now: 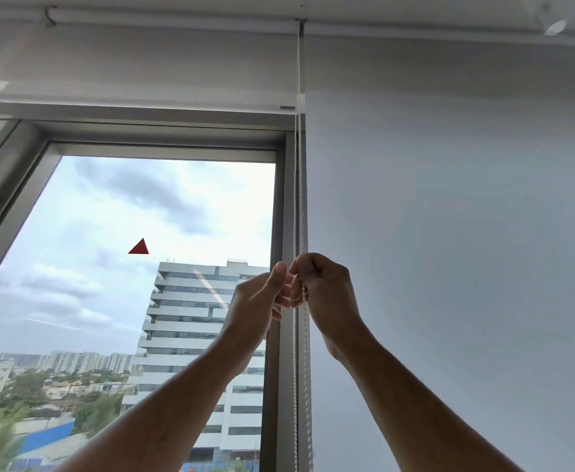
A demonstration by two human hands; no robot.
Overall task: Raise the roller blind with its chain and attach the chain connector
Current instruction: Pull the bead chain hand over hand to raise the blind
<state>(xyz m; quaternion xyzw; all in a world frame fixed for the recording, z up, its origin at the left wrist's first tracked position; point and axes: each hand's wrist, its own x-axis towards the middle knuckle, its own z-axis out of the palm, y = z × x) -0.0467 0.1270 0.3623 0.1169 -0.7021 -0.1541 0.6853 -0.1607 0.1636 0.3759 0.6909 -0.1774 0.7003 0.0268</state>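
Note:
The white roller blind (143, 63) is rolled high, its bottom bar (143, 101) just above the window frame's top. A white bead chain (298, 185) hangs in two strands from the blind's right end bracket down past the frame. My right hand (327, 291) is closed around the chain at about mid-height. My left hand (259, 301) meets it from the left, thumb up, fingertips pinching at the same spot on the chain. The chain connector is hidden inside the fingers, if it is there.
A second white blind (449, 233) hangs fully down to the right of the chain. The grey window frame (279, 216) stands just left of the chain. A red triangle sticker (139, 247) is on the glass. Buildings lie outside.

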